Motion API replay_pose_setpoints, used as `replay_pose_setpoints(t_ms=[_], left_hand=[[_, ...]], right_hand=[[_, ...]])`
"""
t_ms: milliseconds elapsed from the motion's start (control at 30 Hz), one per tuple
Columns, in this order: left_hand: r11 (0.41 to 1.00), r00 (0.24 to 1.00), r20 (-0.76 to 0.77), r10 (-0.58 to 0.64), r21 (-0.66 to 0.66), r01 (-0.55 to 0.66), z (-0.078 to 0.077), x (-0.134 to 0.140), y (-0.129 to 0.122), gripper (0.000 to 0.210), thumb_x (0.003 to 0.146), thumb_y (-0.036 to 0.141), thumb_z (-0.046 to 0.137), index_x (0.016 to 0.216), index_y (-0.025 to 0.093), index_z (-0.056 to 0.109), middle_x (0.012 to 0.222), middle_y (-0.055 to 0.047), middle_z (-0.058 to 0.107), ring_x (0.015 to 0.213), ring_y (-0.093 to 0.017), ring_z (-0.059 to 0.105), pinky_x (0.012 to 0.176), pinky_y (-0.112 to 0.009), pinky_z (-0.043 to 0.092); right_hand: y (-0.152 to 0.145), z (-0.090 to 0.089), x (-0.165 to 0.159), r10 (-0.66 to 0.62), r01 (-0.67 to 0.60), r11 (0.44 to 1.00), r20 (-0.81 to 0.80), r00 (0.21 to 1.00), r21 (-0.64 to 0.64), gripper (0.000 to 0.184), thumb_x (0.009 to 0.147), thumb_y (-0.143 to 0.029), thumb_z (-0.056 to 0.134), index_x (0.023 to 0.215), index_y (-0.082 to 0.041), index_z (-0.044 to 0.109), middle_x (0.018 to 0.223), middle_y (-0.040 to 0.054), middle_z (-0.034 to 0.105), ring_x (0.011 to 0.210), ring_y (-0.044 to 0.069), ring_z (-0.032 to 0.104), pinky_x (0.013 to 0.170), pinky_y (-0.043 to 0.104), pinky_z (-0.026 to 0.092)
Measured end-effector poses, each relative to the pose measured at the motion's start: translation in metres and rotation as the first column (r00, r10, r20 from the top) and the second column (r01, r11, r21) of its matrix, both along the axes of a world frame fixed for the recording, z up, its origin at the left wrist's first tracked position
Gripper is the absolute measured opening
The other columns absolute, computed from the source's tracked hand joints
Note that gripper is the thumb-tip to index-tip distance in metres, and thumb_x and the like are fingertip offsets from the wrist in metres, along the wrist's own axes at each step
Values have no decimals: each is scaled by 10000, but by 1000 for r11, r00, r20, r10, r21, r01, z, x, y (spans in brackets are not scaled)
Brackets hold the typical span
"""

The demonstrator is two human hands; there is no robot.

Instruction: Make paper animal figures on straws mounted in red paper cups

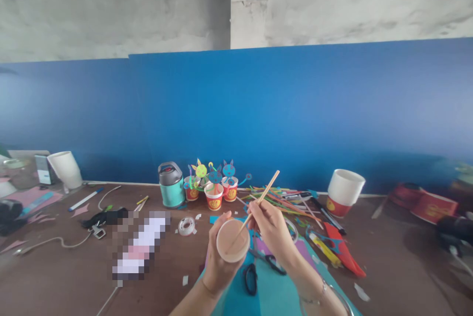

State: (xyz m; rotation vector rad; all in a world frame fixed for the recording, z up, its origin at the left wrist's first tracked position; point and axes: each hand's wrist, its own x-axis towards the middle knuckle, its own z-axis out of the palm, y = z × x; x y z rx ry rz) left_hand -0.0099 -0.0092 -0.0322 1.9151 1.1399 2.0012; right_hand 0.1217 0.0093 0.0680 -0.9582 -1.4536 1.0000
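My left hand (218, 262) is wrapped round a paper cup (226, 241), whose round end faces me; I cannot tell whether that is its mouth or its base. Pinched in my right hand (271, 230) is a wooden chopstick (269, 187), slanting down to the left with its lower end over the cup's round face. Below the hands, scissors (250, 279) with black handles lie on blue and teal paper (275, 296). Behind the cup stand small red-and-white paper cups (214, 201) bearing paper cat-like heads (215, 175).
A roll of tape (186, 226) and a teal jar (172, 192) are left of the hands. To the right lie colourful strips (295, 200), a yellow cutter (325, 251), red paper (343, 252) and stacked paper cups (344, 189). A blue partition (229, 109) rises behind the table.
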Motion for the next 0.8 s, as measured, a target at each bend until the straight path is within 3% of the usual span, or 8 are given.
replay_pose_setpoints(t_ms=[233, 367, 567, 800], left_hand=[[999, 999, -25, -33, 0, 33, 1, -1, 6, 559, 710, 169, 720, 1224, 224, 509, 1146, -118, 615, 1056, -285, 605, 905, -445, 511], [995, 996, -53, -78, -65, 75, -4, -2, 8, 441, 739, 160, 681, 1158, 227, 560, 1101, -96, 628, 1016, -270, 612, 868, -424, 519], [970, 988, 89, -130, -196, 145, -6, -4, 8, 393, 737, 231, 700, 1103, 219, 557, 1007, -75, 643, 885, -246, 640, 784, -380, 527], [910, 945, 275, -176, -322, 263, 6, -1, 6, 363, 676, 290, 749, 987, 209, 580, 882, -32, 682, 753, -208, 647, 678, -309, 515]], right_hand=[[9, -10, -1, 28, -27, 996, 10, 1000, -83, 427, 792, -599, 530, 652, -196, 518, 450, -44, 490, 416, 97, 402, 434, 225, 282], [9, -12, -2, 1, 2, 997, 43, 999, -73, 423, 773, -569, 556, 611, -178, 546, 484, -58, 410, 455, 86, 324, 442, 230, 222], [8, -10, -1, -34, 35, 984, 12, 999, -176, 416, 708, -567, 592, 590, -170, 556, 471, -79, 320, 459, 78, 232, 451, 237, 155], [13, -19, 0, -73, 60, 970, -47, 996, -234, 436, 657, -584, 635, 549, -171, 547, 428, -96, 286, 430, 62, 198, 428, 224, 126]])
